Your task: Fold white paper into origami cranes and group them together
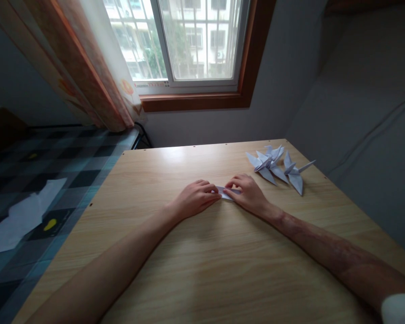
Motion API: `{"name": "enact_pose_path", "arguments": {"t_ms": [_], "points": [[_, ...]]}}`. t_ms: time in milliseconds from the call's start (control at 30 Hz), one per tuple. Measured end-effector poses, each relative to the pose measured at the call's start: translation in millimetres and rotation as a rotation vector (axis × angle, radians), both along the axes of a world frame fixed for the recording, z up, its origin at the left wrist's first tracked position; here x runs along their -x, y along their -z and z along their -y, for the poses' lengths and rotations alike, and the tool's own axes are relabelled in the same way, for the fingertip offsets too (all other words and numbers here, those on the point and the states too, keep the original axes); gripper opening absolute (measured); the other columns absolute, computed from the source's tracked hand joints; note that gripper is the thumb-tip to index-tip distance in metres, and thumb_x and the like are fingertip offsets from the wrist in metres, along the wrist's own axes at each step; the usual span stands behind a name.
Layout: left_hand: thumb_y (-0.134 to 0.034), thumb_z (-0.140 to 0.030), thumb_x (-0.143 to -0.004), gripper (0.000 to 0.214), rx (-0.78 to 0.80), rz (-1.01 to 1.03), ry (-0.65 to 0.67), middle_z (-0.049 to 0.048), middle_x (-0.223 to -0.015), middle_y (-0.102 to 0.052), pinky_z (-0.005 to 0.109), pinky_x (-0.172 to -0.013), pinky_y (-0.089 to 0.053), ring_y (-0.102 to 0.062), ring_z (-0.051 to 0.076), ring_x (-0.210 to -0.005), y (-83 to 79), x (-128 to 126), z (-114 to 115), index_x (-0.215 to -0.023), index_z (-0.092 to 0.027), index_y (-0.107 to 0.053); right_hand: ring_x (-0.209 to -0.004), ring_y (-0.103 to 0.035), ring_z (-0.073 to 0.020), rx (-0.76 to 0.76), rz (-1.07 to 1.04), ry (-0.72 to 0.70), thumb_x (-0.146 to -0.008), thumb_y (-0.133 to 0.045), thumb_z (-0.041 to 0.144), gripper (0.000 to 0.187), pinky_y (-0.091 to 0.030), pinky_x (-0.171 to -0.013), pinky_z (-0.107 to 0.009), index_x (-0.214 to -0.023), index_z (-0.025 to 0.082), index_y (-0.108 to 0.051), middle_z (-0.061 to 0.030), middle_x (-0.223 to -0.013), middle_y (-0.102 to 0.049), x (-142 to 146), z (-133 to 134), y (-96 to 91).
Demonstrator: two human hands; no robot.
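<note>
A small folded piece of white paper (pixel 227 192) lies on the wooden table (pixel 202 261) between my two hands. My left hand (pixel 196 198) rests on its left end with the fingers curled and pressed down on it. My right hand (pixel 248 193) pinches its right end with bent fingers. Most of the paper is hidden under the fingers. To the right of my right hand lie folded white paper cranes (pixel 273 164), with another crane (pixel 295 173) beside them.
A bed with a checked cover (pixel 37 180) runs along the table's left side, with loose white paper sheets (pixel 20 216) on it. A window (pixel 189 40) and a curtain (pixel 87 67) are behind the table. A grey wall stands to the right.
</note>
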State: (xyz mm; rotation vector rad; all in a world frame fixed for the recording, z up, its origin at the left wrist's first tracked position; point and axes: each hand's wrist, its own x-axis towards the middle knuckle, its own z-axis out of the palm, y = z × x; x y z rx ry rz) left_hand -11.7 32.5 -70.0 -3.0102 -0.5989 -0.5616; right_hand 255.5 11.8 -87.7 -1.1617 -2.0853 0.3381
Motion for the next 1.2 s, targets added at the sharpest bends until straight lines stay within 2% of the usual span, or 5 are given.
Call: {"name": "enact_pose_path", "arguments": {"t_ms": [433,700,900,1033,1200], "points": [[-0.042,-0.035,-0.117,0.038,-0.027,-0.023,-0.078,0.0080,-0.097,-0.078,0.036,-0.096,-0.051,-0.070,0.020,-0.092,-6.4,-5.1,7.4,-0.107,-0.020,-0.075,-0.100,-0.067,-0.0280,-0.060,0.107,-0.193,-0.102,-0.069,0.027,0.012,-0.046,-0.097,-0.045,-0.092,0.027,-0.075,-0.0075,-0.100,-0.077,0.4,10.0,-10.9],[-0.052,-0.034,-0.115,0.028,-0.156,0.047,-0.082,0.0079,-0.108,-0.075,0.036,-0.092,-0.052,-0.068,0.019,-0.092,-0.3,-2.7,3.4,-0.111,-0.021,-0.077,-0.099,-0.070,-0.0274,-0.164,0.210,-0.310,-0.098,-0.074,0.029,0.007,-0.049,-0.106,-0.048,-0.103,0.025,-0.075,-0.0076,-0.107,-0.079,-6.3,9.4,-16.4],[-0.048,-0.029,-0.116,0.031,-0.172,0.021,-0.071,0.0071,-0.103,-0.075,0.033,-0.087,-0.052,-0.068,0.018,-0.092,-1.7,-5.8,4.9,-0.106,-0.020,-0.076,-0.091,-0.074,-0.0232,-0.251,0.153,-0.240,-0.098,-0.070,0.020,0.011,-0.048,-0.113,-0.047,-0.104,0.026,-0.077,-0.0034,-0.098,-0.083,-3.4,8.0,-9.5],[-0.047,-0.032,-0.116,0.036,0.001,0.091,-0.146,0.0082,-0.096,-0.073,0.031,-0.079,-0.050,-0.066,0.019,-0.087,-1.0,-7.5,6.3,-0.098,-0.018,-0.075,-0.087,-0.074,-0.0245,-0.224,0.045,-0.076,-0.099,-0.074,0.023,0.004,-0.051,-0.101,-0.045,-0.098,0.025,-0.077,-0.0037,-0.092,-0.083,-1.8,6.3,-5.1],[-0.057,-0.033,-0.110,0.031,0.480,0.294,-0.212,0.0066,-0.091,-0.071,0.027,-0.071,-0.046,-0.063,0.015,-0.078,-4.2,-8.6,4.9,-0.095,-0.016,-0.078,-0.095,-0.073,-0.0269,-0.151,-0.007,-0.007,-0.098,-0.080,0.028,0.004,-0.051,-0.092,-0.043,-0.100,0.024,-0.078,-0.0050,-0.097,-0.082,-3.5,2.7,-4.3]]}}
